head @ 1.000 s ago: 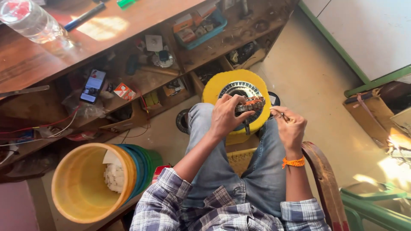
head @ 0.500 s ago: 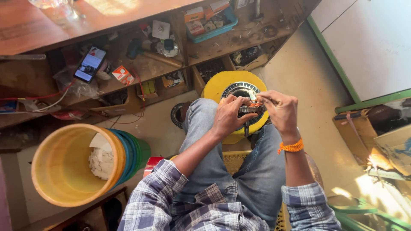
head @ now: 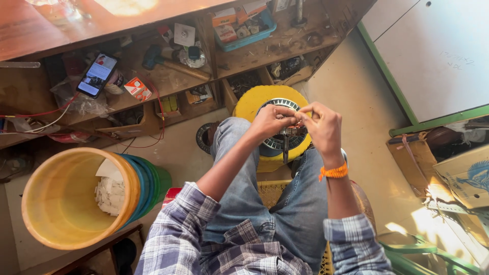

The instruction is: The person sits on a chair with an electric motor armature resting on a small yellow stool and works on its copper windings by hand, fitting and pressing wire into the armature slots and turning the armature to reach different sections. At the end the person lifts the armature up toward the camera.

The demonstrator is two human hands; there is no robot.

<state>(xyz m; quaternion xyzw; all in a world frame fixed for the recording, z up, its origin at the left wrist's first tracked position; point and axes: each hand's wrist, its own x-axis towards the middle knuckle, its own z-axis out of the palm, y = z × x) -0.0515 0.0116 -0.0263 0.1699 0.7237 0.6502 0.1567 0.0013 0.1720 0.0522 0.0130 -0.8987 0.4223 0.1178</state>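
Observation:
A round motor stator point(head: 277, 144) with a slotted metal ring sits on a yellow stool point(head: 254, 102) in front of my knees. Both hands meet just above it. My left hand point(head: 270, 121) is curled over the stator's upper part, fingers closed around something small that I cannot make out. My right hand point(head: 321, 125), with an orange thread band at the wrist, pinches at the same spot, fingertips touching the left hand's. What is between the fingers is hidden.
A yellow bucket point(head: 66, 201) nested in blue and green ones holds white scraps at my left. Wooden shelves point(head: 168, 81) hold a phone point(head: 97, 75), small boxes, a blue tray point(head: 244, 30) and red wires. Cardboard boxes point(head: 468, 173) lie at the right.
My right hand has come up from beside my knee to join the left hand over the stator. The view has shifted down and closer.

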